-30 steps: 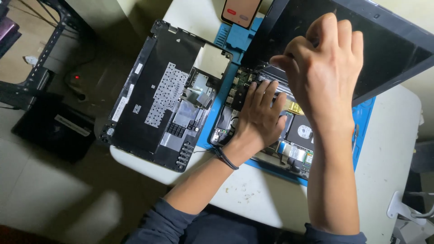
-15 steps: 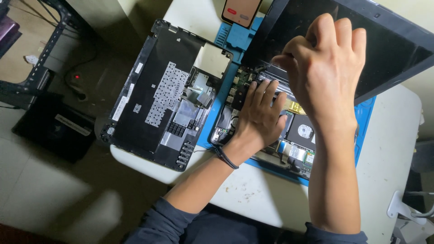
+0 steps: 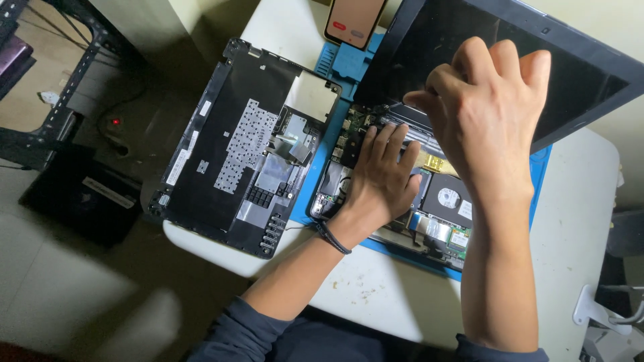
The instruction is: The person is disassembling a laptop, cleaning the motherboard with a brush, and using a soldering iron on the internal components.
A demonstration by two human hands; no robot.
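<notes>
On the blue work mat (image 3: pixel 540 175) atop a white table (image 3: pixel 577 255), head view: an opened laptop base (image 3: pixel 439 204) with exposed circuit boards lies under both hands, its dark screen (image 3: pixel 483 60) raised behind. The left hand (image 3: pixel 381 179) rests flat on the internals, fingers extended and gripping nothing; the right hand (image 3: pixel 488 117) hovers above with fingers curled inward, any held item hidden. A removed keyboard cover (image 3: pixel 238 144) lies upside down just left, and a phone (image 3: pixel 355 20) sits at the mat's far edge.

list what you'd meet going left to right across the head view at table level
detached laptop cover → left hand flat on the open laptop base → right hand raised above it → bare white table
</notes>
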